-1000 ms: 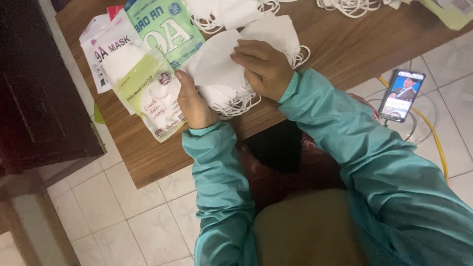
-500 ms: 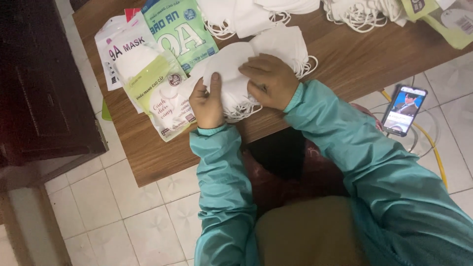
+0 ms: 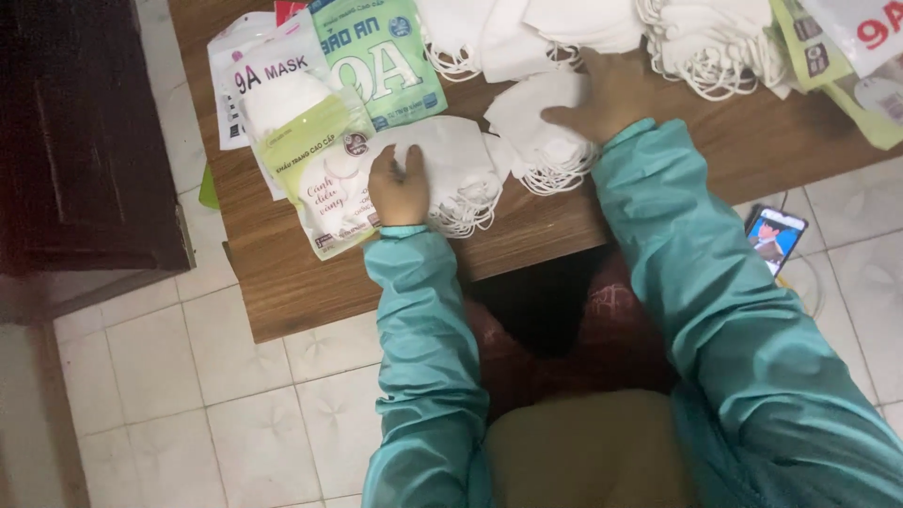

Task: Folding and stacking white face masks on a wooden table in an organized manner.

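Observation:
My left hand (image 3: 399, 186) presses down on a stack of white face masks (image 3: 461, 174) near the front of the wooden table (image 3: 282, 292). My right hand (image 3: 602, 99) lies flat on a second, smaller pile of white masks (image 3: 531, 132) further back and to the right. Both arms are in teal sleeves. A clear and green mask packet (image 3: 324, 183) lies just left of my left hand, partly under the stack's edge.
More printed mask packets (image 3: 376, 52) lie at the table's back left. Larger heaps of white masks (image 3: 715, 42) and more packets (image 3: 847, 56) fill the back right. A phone (image 3: 776, 237) with a lit screen lies on the tiled floor. A dark cabinet (image 3: 85, 141) stands left.
My right hand has left the near stack and moved back and right onto a separate pile of masks. My left hand stays on the near stack.

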